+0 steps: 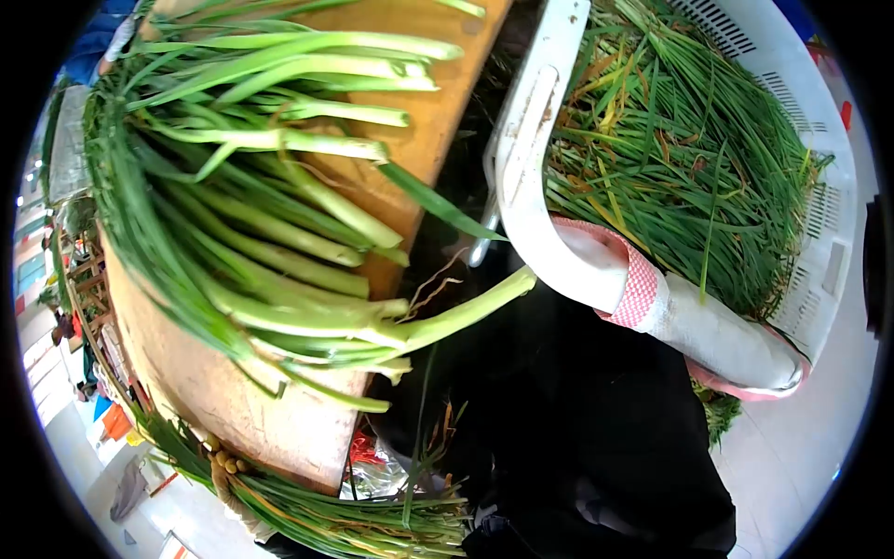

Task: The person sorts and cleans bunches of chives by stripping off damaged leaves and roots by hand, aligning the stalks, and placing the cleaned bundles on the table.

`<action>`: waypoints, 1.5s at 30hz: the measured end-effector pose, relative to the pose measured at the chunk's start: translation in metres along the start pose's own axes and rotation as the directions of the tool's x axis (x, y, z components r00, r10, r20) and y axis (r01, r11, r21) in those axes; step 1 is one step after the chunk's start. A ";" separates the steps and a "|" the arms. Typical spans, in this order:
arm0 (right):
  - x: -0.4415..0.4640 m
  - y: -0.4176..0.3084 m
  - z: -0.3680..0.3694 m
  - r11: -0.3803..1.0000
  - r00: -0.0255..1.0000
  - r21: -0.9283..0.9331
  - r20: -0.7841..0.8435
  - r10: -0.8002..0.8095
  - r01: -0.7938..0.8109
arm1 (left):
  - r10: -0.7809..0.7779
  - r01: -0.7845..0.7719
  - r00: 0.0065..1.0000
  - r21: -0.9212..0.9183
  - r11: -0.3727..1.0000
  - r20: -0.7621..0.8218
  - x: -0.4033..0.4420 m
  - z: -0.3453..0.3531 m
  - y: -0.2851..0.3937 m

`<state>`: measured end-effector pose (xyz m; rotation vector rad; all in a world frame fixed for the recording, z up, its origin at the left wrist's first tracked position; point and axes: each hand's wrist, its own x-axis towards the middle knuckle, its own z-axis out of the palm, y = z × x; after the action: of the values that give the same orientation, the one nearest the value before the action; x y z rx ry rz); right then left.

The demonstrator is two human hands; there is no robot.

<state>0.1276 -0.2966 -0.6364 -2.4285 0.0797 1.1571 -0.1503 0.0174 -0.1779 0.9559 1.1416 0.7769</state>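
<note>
At the lower left, my left hand (223, 463) is closed round a bunch of chives (345, 508), its fingertips showing over the long thin leaves. The bunch stretches rightward below the table's end, with some yellowed leaves in it. Above it, a heap of long green stalks with thick pale ends, like leeks (307, 312), lies on the wooden table (317, 438); several of the ends stick out past its edge. My right hand is out of view.
At right, a white perforated basket (833, 224) holds many loose green leaves. A white curved bar (526, 177), partly wrapped in checked cloth (643, 289), stands between table and basket. Black clothing (605, 429) fills the lower middle. Another person's blue clothing (88, 47) shows at upper left.
</note>
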 end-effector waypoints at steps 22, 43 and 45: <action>-0.263 -0.132 -0.150 0.523 0.775 0.819 0.483 -0.408 -0.235 | -0.104 0.201 0.894 -0.183 0.962 0.436 0.020 -0.002 -0.008; -0.363 -0.052 -0.266 0.435 0.429 0.878 0.320 -0.844 0.200 | 0.753 -0.355 0.651 0.836 0.419 -0.101 0.045 0.066 0.053; -0.373 -0.056 -0.275 0.422 0.361 0.854 0.306 -0.881 0.304 | 0.964 -0.738 0.176 0.675 -0.005 0.200 0.027 0.070 0.039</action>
<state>0.0987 -0.4119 -0.1847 -0.9405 -0.6064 1.2745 -0.0773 0.0418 -0.1439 2.4164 0.9711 1.7001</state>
